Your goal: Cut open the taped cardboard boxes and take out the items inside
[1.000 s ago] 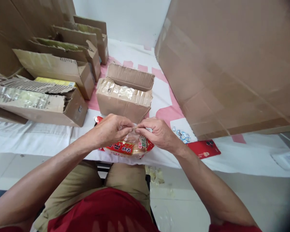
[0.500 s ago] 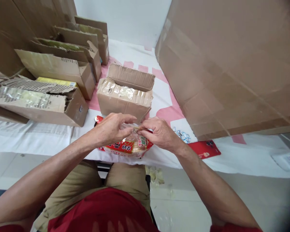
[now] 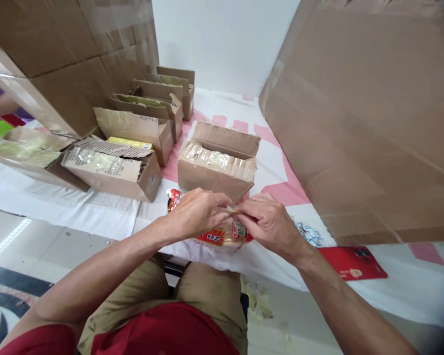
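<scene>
A red and clear plastic snack bag [image 3: 216,237] with printed characters lies on the cloth near the table's front edge, partly covered by my hands. Just above it, my left hand [image 3: 202,212] and my right hand [image 3: 268,222] meet fingertip to fingertip. Both are closed in a pinch on a thin pale strip [image 3: 230,211]; whether it belongs to the bag or is a loose piece I cannot tell. Right behind the bag stands an open cardboard box [image 3: 214,172] with a torn, taped flap raised at its back.
Several similar open boxes [image 3: 148,182] line the left side, before a wall of large cartons [image 3: 66,98]. A big carton [image 3: 362,123] borders the right. A red phone [image 3: 351,264] lies near the front edge. Another person's arm [image 3: 2,103] shows at the far left.
My view has swung left and up, so everything sits lower and farther right. My hands stay together over the bag, with the left fingers now closed tighter at the strip.
</scene>
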Motion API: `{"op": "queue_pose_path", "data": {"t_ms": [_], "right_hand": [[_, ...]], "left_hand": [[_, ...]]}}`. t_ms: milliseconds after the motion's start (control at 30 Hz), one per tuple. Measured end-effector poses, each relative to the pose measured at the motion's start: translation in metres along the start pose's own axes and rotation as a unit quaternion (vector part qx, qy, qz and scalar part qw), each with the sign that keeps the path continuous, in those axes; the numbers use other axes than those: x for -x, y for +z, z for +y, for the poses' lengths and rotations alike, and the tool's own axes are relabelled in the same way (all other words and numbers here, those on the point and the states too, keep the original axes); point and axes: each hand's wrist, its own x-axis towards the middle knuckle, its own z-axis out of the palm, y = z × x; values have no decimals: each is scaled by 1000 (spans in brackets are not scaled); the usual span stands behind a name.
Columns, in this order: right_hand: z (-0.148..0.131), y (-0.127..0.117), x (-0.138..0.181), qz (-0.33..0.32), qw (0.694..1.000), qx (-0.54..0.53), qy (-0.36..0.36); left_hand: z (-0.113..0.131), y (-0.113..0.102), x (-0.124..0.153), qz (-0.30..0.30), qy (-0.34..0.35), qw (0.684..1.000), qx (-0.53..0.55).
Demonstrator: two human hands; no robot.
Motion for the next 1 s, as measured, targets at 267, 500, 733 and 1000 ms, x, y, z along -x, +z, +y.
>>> {"op": "queue_pose_path", "data": {"t_ms": [267, 500, 733, 1000], "right_hand": [[-5, -3, -3, -36, 998, -40, 43], [0, 0, -5, -19, 996, -44, 73], [13, -8, 11, 58, 966, -157, 197], [36, 46, 80, 257, 844, -257, 394]], "left_hand": [[-8, 2, 3, 43, 51, 995, -78], [-24, -20, 33, 183, -8, 981, 61], [-56, 23, 75, 346, -82, 932, 75], [-88, 70, 90, 339, -193, 896, 211]]}}
